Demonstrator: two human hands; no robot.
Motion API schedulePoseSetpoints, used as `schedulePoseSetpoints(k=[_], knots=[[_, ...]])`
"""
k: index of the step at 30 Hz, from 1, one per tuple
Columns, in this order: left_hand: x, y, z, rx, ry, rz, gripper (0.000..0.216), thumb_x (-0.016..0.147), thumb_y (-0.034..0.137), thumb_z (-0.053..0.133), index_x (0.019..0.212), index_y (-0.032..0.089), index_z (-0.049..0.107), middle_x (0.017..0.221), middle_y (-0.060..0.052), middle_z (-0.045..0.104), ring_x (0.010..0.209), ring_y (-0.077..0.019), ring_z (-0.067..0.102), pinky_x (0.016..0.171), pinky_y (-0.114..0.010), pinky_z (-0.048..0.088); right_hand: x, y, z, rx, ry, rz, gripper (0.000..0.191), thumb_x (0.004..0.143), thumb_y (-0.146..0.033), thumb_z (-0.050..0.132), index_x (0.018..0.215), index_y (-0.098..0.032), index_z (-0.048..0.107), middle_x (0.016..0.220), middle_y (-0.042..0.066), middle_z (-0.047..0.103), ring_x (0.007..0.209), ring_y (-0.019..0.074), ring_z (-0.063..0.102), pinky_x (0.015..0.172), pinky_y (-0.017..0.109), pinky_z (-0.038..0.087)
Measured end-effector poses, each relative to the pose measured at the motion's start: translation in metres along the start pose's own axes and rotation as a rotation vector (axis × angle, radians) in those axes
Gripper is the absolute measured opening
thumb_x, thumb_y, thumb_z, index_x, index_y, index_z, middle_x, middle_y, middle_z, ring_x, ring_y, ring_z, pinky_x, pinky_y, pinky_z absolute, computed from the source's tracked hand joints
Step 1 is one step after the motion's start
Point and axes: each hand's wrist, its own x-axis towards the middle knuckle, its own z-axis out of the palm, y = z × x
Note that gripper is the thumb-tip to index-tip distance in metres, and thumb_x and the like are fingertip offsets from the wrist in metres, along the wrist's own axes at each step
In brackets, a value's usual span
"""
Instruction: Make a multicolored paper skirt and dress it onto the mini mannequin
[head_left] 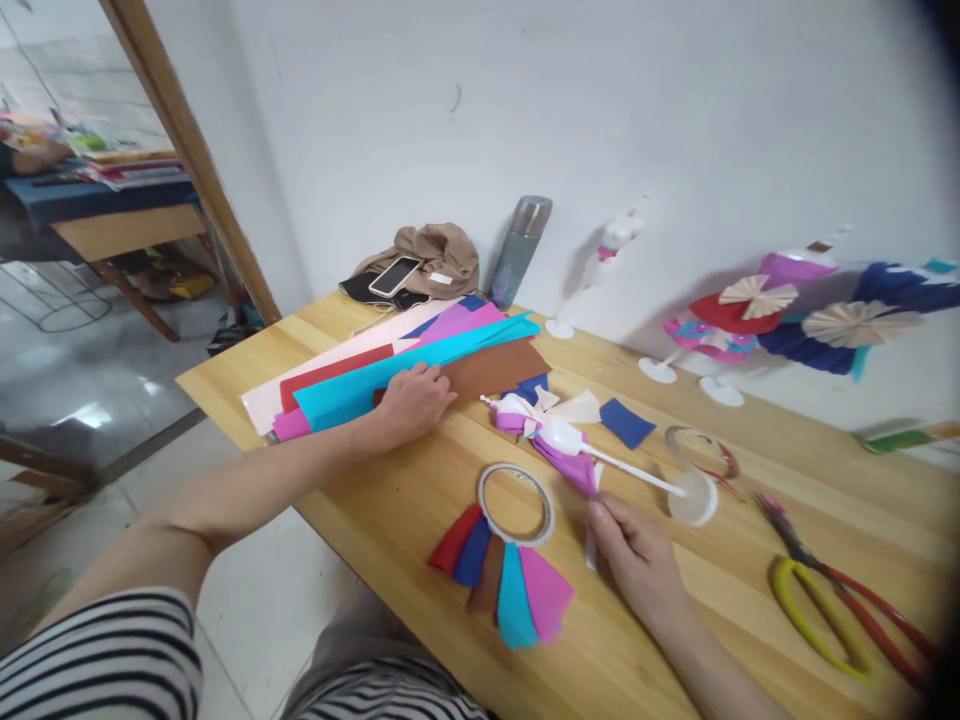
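My left hand [416, 402] rests with curled fingers on a brown paper sheet [499, 370], which lies beside a turquoise paper sheet [420, 362]. My right hand [634, 550] pinches the loose end of a purple paper strip [571, 466]. That strip is wrapped on a small white dress-form stand [561, 436], lying on its side with its round base [694, 498] to the right. Just left of my right hand sits a roll of tape [517, 505], with several coloured paper pieces [501, 580] fanned out from its lower edge.
Scissors [817, 590] with yellow and red handles lie at the right, near another tape ring [701, 450]. A bare stand [621, 240] and dressed stands [750, 300] line the wall. A flask [520, 250], phone [395, 276] and brown cloth [441, 258] occupy the back.
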Motion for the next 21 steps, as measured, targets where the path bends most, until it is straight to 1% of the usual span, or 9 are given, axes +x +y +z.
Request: schedulePoseSetpoints(k=[1,3,4,6,8,11,13,16,21], knots=[[0.001,-0.004,-0.002,0.0,0.035,-0.024,0.035,0.102,0.034,0.036,0.115,0.014,0.063,0.126,-0.016,0.062,0.118,-0.0294,0.053,0.096,-0.041,0.043,0.0,0.001,0.0,0.005,-0.002,0.0,0.053,0.094,-0.06,0.041,0.055,-0.024,0.04,0.046,-0.001,0.043,0.044,0.0155,0.045,0.045,0.028,0.036],[0.003,-0.011,-0.003,-0.001,0.092,-0.146,0.038,0.099,0.034,0.044,0.128,0.012,0.055,0.135,-0.02,0.056,0.128,-0.033,0.046,0.103,-0.046,0.039,-0.001,0.003,0.001,0.011,-0.009,-0.006,0.053,0.094,-0.059,0.041,0.056,-0.024,0.041,0.047,-0.001,0.044,0.044,0.0154,0.045,0.044,0.028,0.037],[0.004,-0.015,-0.001,-0.009,0.086,-0.229,0.043,0.097,0.035,0.05,0.132,0.011,0.052,0.135,-0.021,0.057,0.127,-0.0346,0.047,0.102,-0.047,0.04,-0.001,0.004,0.002,0.011,-0.006,-0.009,0.052,0.094,-0.059,0.041,0.056,-0.024,0.04,0.047,-0.001,0.043,0.044,0.0153,0.045,0.044,0.028,0.037],[0.006,-0.021,0.004,-0.03,0.042,-0.307,0.044,0.093,0.035,0.056,0.129,0.01,0.055,0.126,-0.022,0.062,0.12,-0.0353,0.052,0.094,-0.045,0.045,-0.001,0.004,0.002,0.008,0.006,-0.014,0.052,0.093,-0.06,0.042,0.056,-0.024,0.039,0.046,-0.002,0.041,0.043,0.0152,0.044,0.043,0.028,0.036],[0.01,-0.029,0.009,-0.051,0.012,-0.306,0.037,0.092,0.036,0.057,0.121,0.013,0.061,0.122,-0.019,0.065,0.116,-0.0338,0.055,0.091,-0.042,0.047,-0.001,0.004,0.002,0.003,0.005,-0.011,0.053,0.094,-0.061,0.041,0.055,-0.024,0.038,0.046,-0.002,0.041,0.043,0.0153,0.044,0.043,0.028,0.035],[0.021,-0.046,0.01,-0.087,0.008,-0.331,0.035,0.098,0.036,0.044,0.116,0.014,0.065,0.122,-0.017,0.065,0.11,-0.0283,0.06,0.091,-0.037,0.048,-0.001,0.002,0.001,0.003,-0.039,0.012,0.055,0.095,-0.061,0.038,0.055,-0.023,0.04,0.045,0.001,0.045,0.043,0.0163,0.046,0.045,0.029,0.037],[0.033,-0.06,0.008,-0.102,0.001,-0.368,0.036,0.098,0.024,0.036,0.117,0.013,0.065,0.118,-0.016,0.067,0.109,-0.0255,0.063,0.091,-0.035,0.048,0.0,-0.001,0.0,0.009,-0.053,0.023,0.056,0.095,-0.063,0.038,0.055,-0.023,0.04,0.046,0.001,0.046,0.044,0.0168,0.046,0.046,0.03,0.038],[0.05,-0.076,0.007,-0.112,-0.037,-0.391,0.032,0.091,0.014,0.042,0.107,0.012,0.069,0.111,-0.016,0.07,0.106,-0.0269,0.065,0.088,-0.035,0.05,0.001,-0.003,0.0,0.016,-0.028,0.02,0.056,0.093,-0.065,0.038,0.056,-0.024,0.038,0.047,0.0,0.042,0.045,0.0166,0.044,0.045,0.03,0.036],[0.062,-0.08,0.008,-0.12,-0.042,-0.378,0.029,0.092,0.021,0.045,0.102,0.011,0.071,0.106,-0.019,0.071,0.104,-0.0299,0.066,0.086,-0.037,0.05,0.001,0.001,0.002,0.0,-0.016,-0.008,0.056,0.092,-0.067,0.039,0.056,-0.023,0.037,0.046,-0.002,0.039,0.044,0.0146,0.043,0.045,0.027,0.035]])
